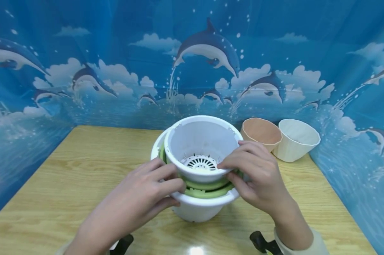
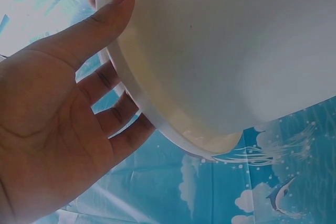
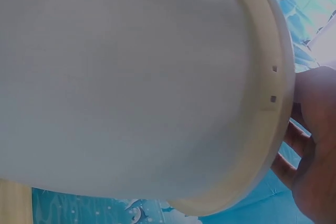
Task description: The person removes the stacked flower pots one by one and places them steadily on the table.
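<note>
A stack of nested plastic flowerpots stands on the table. The large white outer pot (image 1: 196,211) holds green pots (image 1: 208,193), and a smaller white pot (image 1: 204,136) with a slotted bottom sits uppermost, its rim well above theirs. At the near left, my left hand (image 1: 147,187) grips the outer pot's rim; in the left wrist view its thumb (image 2: 113,17) lies against the outside wall below the rim. My right hand (image 1: 259,173) pinches the small white pot's near-right rim, fingertips over the inside and thumb underneath. The right wrist view hides that thumb behind the outer pot's wall (image 3: 131,87).
Behind the right hand stand an orange-brown pot (image 1: 262,131) and a cream pot (image 1: 294,141), side by side and touching. A dolphin-print curtain (image 1: 131,71) borders the wooden table (image 1: 83,170) at the back and sides.
</note>
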Motion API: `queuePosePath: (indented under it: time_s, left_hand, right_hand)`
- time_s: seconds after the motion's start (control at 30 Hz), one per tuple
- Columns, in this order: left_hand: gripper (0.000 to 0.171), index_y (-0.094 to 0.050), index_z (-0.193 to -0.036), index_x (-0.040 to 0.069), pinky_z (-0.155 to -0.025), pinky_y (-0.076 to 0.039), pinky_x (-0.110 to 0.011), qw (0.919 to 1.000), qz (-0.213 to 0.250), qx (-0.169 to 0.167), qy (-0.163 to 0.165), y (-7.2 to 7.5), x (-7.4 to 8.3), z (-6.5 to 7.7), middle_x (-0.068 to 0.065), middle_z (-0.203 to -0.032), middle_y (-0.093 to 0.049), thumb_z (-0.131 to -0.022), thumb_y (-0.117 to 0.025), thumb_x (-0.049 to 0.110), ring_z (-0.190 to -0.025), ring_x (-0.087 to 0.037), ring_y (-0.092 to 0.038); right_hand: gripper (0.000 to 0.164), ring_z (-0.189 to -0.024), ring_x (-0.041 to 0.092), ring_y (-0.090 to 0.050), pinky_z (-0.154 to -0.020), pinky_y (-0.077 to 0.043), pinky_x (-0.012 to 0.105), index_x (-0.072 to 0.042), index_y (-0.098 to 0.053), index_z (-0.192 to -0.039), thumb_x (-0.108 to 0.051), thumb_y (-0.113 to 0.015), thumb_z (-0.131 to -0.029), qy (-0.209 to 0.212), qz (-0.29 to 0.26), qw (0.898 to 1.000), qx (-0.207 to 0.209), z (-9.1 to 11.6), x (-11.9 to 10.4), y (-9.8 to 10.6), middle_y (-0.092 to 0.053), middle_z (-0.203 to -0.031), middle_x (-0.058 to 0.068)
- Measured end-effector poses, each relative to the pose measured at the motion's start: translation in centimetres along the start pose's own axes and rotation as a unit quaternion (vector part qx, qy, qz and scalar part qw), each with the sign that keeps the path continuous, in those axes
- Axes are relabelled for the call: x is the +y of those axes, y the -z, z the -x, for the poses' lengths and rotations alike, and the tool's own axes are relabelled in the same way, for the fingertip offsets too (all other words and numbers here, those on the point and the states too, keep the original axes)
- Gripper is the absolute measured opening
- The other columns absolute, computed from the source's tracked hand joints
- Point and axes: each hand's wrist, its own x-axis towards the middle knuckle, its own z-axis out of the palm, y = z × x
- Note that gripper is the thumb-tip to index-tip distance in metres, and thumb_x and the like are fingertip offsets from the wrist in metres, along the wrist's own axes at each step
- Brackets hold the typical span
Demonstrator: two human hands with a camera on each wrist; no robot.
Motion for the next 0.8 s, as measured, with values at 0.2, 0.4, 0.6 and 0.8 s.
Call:
queuePosePath:
  time_s: [0.2, 0.4, 0.6, 0.8]
  left_hand:
    - [0.024, -0.066, -0.102, 0.035, -0.084, -0.051, -0.030, 1.0000, -0.004, 0.002, -0.002, 0.00, -0.01, 0.02, 0.020, -0.103, -0.054, -0.082, -0.079, 0.037, -0.102, -0.004, -0.048]
    - [0.024, -0.066, -0.103, 0.035, -0.082, -0.051, -0.030, 0.9999, -0.007, 0.003, -0.007, -0.01, -0.01, 0.04, 0.019, -0.103, -0.055, -0.083, -0.079, 0.037, -0.100, -0.004, -0.047]
    - [0.023, -0.066, -0.102, 0.034, -0.078, -0.049, -0.029, 0.9998, -0.013, 0.012, -0.011, 0.00, -0.06, 0.06, 0.018, -0.102, -0.055, -0.082, -0.079, 0.037, -0.095, -0.005, -0.046]
    - [0.023, -0.066, -0.100, 0.034, -0.080, -0.050, -0.029, 0.9998, -0.014, 0.011, -0.006, -0.06, -0.02, 0.06, 0.019, -0.103, -0.056, -0.082, -0.080, 0.036, -0.097, -0.005, -0.048]
  right_hand:
    - [0.016, -0.081, 0.019, -0.061, -0.101, -0.044, 0.037, -0.009, -0.075, -0.085, -0.017, -0.064, -0.095, 0.008, 0.000, 0.999, 0.038, -0.24, -0.26, 0.07, -0.072, -0.081, 0.001]
    - [0.018, -0.077, 0.020, -0.062, -0.101, -0.044, 0.042, -0.007, -0.076, -0.082, -0.015, -0.066, -0.095, 0.035, -0.003, 0.996, 0.082, -0.39, -0.39, -0.16, -0.072, -0.079, 0.003]
    - [0.018, -0.070, 0.023, -0.062, -0.097, -0.047, 0.041, -0.004, -0.075, -0.076, -0.011, -0.071, -0.091, 0.057, -0.011, 0.988, 0.145, -0.82, -0.52, -0.29, -0.072, -0.075, 0.006]
    - [0.019, -0.067, 0.025, -0.061, -0.096, -0.048, 0.040, -0.001, -0.074, -0.072, -0.011, -0.074, -0.089, 0.056, -0.018, 0.976, 0.207, -0.74, -0.83, 0.03, -0.072, -0.071, 0.009]
